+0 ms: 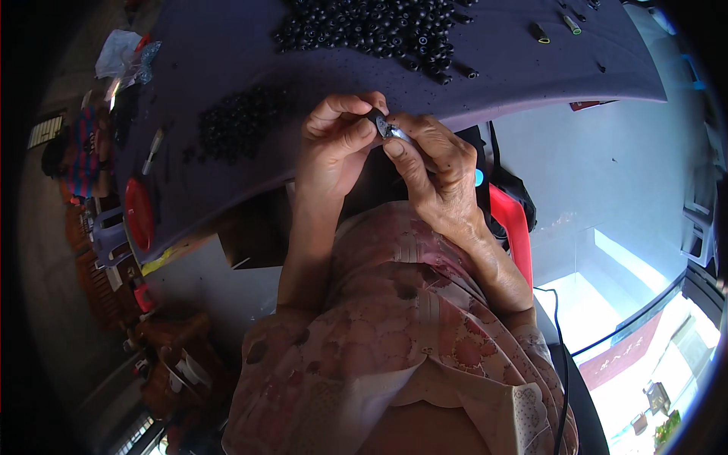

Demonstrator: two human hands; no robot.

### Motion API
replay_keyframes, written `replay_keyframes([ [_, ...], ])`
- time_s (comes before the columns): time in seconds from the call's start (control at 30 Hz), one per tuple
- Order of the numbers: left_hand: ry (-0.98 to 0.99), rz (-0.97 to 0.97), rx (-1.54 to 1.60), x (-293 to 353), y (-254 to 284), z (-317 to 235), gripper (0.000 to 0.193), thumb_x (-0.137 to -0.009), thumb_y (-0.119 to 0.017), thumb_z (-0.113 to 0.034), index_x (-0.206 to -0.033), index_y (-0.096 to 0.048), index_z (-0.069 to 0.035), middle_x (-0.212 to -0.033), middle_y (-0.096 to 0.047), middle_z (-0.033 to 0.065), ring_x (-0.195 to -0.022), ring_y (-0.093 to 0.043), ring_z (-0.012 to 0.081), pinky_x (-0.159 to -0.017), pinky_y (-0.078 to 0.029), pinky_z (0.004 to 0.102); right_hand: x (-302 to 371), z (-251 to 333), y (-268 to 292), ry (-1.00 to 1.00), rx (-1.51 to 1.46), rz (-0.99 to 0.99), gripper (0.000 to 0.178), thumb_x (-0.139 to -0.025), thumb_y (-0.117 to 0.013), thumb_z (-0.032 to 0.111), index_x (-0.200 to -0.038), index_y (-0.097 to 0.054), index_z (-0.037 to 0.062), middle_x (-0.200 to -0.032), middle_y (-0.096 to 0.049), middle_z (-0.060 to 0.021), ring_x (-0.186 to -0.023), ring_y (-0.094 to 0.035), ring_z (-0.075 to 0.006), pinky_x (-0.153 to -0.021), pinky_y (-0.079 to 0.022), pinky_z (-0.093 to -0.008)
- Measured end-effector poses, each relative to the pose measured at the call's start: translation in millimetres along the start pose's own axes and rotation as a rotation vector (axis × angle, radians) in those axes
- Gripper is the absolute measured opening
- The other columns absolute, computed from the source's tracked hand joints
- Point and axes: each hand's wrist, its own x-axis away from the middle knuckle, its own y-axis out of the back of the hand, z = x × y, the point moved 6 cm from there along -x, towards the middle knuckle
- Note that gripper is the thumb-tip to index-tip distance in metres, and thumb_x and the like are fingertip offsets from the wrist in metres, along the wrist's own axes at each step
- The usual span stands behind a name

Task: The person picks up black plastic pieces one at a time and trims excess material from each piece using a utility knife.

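Observation:
My left hand (332, 140) pinches a small black hollow part (374, 115) between thumb and fingertips, just in front of the table's near edge. Close against it, my right hand (446, 167) grips a small silver metal tool (399, 134) with thumb and forefinger. The tool's tip meets or nearly meets the black part; its exact kind is hidden by the fingers. Beyond my hands lies a large heap of black ring-like parts (371, 30). A smaller, darker pile of black pieces (241, 125) sits to the left of my left hand.
A dark cloth covers the table (205, 45). On it lie a slim pen-like tool (153, 150) at left and two short tubes, one black (541, 33) and one green-rimmed (572, 25), at far right. A red basin (139, 214) and a red chair (513, 231) flank me.

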Motion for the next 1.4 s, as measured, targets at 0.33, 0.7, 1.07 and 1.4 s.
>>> replay_keyframes([
  [0.33,-0.087,-0.047,-0.058,4,-1,-1,0.02,-0.074,-0.058,0.007,-0.091,-0.058,-0.003,-0.097,-0.057,0.0141,-0.085,-0.057,0.0175,-0.072,-0.049,0.0273,0,-4,-2,-0.09,-0.061,0.015,0.014,-0.08,-0.058,0.006,-0.09,-0.059,-0.0029,-0.074,-0.058,-0.009,-0.064,-0.054,-0.0136,-0.06,-0.042,-0.0233],
  [0.7,-0.147,-0.104,-0.155,5,-1,0,0.018,-0.073,-0.057,0.009,-0.087,-0.06,-0.003,-0.096,-0.058,0.0137,-0.086,-0.057,0.0187,-0.072,-0.05,0.0287,0,-12,-1,-0.161,-0.063,0.006,0.014,-0.082,-0.055,0.005,-0.093,-0.059,-0.0028,-0.075,-0.059,-0.0061,-0.069,-0.054,-0.0117,-0.065,-0.043,-0.0229],
  [1.07,-0.057,-0.054,0.053,2,14,7,0.024,-0.077,-0.056,0.005,-0.099,-0.058,-0.005,-0.093,-0.059,0.0121,-0.083,-0.055,0.0174,-0.072,-0.046,0.032,1,-37,-15,-0.487,-0.644,0.005,0.021,-0.088,-0.048,0.019,-0.093,-0.057,0.0008,-0.064,-0.048,0.0018,-0.054,-0.035,-0.0042,-0.05,-0.029,-0.0177],
  [1.4,-0.226,-0.435,-1.519,19,71,-54,0.016,-0.072,-0.056,0.003,-0.085,-0.063,-0.004,-0.086,-0.057,0.0046,-0.078,-0.054,0.0156,-0.07,-0.043,0.0266,4,-62,-8,-0.541,-0.32,0.003,0.023,-0.085,-0.051,0.022,-0.092,-0.059,0.0012,-0.066,-0.049,0.0027,-0.063,-0.044,-0.0049,-0.061,-0.035,-0.019],
])
